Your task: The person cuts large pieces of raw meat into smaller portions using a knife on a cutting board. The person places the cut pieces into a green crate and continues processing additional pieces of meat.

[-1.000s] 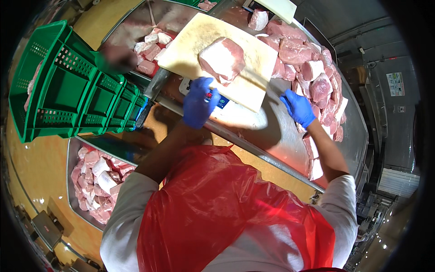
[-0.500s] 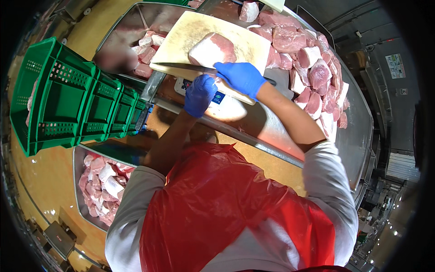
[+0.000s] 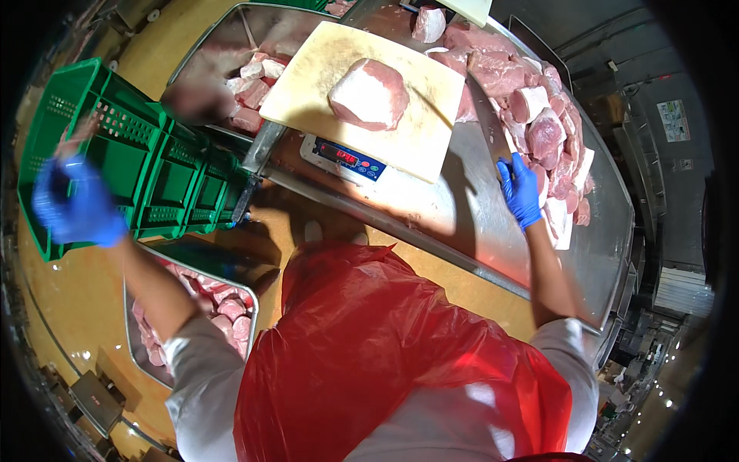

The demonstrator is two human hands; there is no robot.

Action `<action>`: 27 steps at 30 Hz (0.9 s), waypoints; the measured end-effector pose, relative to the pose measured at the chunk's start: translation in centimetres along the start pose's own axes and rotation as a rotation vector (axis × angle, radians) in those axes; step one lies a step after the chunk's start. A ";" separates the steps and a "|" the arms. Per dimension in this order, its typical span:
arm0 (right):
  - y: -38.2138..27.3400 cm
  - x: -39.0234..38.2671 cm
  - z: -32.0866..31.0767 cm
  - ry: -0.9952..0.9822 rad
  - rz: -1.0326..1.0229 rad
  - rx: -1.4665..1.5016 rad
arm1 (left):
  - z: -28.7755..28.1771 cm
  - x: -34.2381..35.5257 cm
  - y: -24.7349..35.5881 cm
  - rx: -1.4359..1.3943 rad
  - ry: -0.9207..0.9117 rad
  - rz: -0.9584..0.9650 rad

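Observation:
My right hand (image 3: 521,191), in a blue glove, grips the handle of a long knife (image 3: 486,115), its blade pointing up and away beside the meat pile. My left hand (image 3: 77,202), also blue-gloved, is at the top green crate and smeared by motion. A blurred pinkish streak (image 3: 79,136) shows just above its fingers; whether the hand holds it I cannot tell. A trimmed block of pale meat (image 3: 369,95) with a white fat patch lies on the cutting board (image 3: 308,85). Partly under the board sits a scale (image 3: 342,156) with a lit red display.
Raw meat chunks (image 3: 531,108) are heaped on the right of the steel table (image 3: 439,208). Stacked green crates (image 3: 146,181) stand at left. Meat lies in a metal tub (image 3: 254,308) below and in a steel bin (image 3: 206,46) beyond the board.
My left hand has swung left from the board to the green crates. My right hand has carried the knife right, off the meat block. The block and scale display are now uncovered.

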State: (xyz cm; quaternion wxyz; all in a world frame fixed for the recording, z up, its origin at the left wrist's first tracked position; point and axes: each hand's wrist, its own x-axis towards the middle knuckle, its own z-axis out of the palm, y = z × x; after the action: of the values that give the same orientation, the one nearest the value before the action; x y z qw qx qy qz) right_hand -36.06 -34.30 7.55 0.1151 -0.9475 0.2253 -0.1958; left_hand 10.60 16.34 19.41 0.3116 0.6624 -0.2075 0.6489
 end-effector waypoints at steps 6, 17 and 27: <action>-7.8 -4.1 6.5 0.175 0.437 0.617 | 2.5 8.8 -29.6 0.576 -1.107 0.082; -10.4 -0.4 4.4 0.255 0.312 0.442 | 14.2 -13.5 31.6 -0.192 -1.899 0.173; -8.9 -8.3 4.2 0.164 0.503 0.405 | 15.4 -14.1 19.0 -1.168 -1.140 0.496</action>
State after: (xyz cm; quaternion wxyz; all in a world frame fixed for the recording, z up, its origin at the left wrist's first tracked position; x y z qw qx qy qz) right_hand -37.71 -22.07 3.88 0.3275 -0.8012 0.4170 -0.2775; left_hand 7.86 -9.68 8.72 0.3000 0.5561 -0.7731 0.0549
